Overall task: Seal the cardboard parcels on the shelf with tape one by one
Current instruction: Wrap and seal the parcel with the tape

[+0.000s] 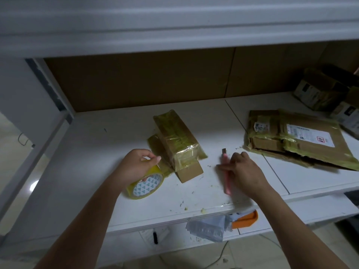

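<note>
Gripping tape roll (147, 183), left hand (136, 166); right hand (242, 171) perhaps holds cutter (226, 183).

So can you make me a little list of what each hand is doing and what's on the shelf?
left hand: grips yellow tape roll, strip running to the parcel
right hand: on pink utility knife; grip blurred
small tape-wrapped cardboard parcel: middle of white shelf
flat cardboard parcels with labels: right side

A big white shelf (81, 133) fills the middle of the frame, with a brown board (136, 80) at its back. At the lower left, a bright spot (34, 185) shines on the pale floor (11, 144).
</note>
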Tool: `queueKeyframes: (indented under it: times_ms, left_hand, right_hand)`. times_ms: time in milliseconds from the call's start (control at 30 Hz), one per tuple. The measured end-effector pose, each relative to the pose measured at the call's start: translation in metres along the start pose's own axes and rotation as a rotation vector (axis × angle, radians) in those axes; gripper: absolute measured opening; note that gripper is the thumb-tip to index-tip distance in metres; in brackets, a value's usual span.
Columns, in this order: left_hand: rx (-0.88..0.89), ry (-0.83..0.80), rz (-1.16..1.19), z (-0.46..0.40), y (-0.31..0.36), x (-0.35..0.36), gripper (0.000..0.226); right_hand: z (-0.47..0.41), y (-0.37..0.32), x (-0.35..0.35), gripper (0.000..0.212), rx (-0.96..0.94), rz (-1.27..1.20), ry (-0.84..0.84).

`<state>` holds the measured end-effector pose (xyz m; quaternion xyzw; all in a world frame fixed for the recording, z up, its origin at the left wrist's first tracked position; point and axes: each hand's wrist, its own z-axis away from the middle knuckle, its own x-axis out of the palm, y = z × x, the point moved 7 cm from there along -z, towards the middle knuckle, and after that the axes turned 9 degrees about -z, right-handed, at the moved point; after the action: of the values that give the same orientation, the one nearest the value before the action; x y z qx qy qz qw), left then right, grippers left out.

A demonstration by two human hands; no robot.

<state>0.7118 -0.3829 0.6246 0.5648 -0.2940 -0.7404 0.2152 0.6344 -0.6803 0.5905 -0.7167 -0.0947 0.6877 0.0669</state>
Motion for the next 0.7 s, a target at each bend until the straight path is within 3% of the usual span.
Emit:
queueKeyframes:
  times_ms: [133, 233, 367, 500, 700]
  left_hand:
    - [-0.016, -0.016, 0.003, 0.002, 0.001, -0.002, 0.022]
    - [-0.033, -0.025, 0.008, 0.003, 0.0, -0.001, 0.016]
    - [-0.042, -0.024, 0.036, 0.005, 0.0, -0.001, 0.013]
    - [-0.039, -0.023, 0.044, 0.006, -0.001, -0.001, 0.013]
    - [-0.03, -0.011, 0.016, 0.004, -0.002, 0.0, 0.016]
  right_hand:
    - [0.004, -0.009, -0.012, 0.023, -0.043, 0.044, 0.099]
    - [0.007, -0.008, -0.021, 0.015, 0.018, -0.132, 0.229]
    - [0.0, -0.012, -0.02, 0.022, 0.049, -0.381, 0.294]
    - [0.003, -0.017, -0.031, 0.035, 0.061, -0.614, 0.491]
    - [0.002, -0.045, -0.048, 0.033, -0.103, -0.811, 0.576]
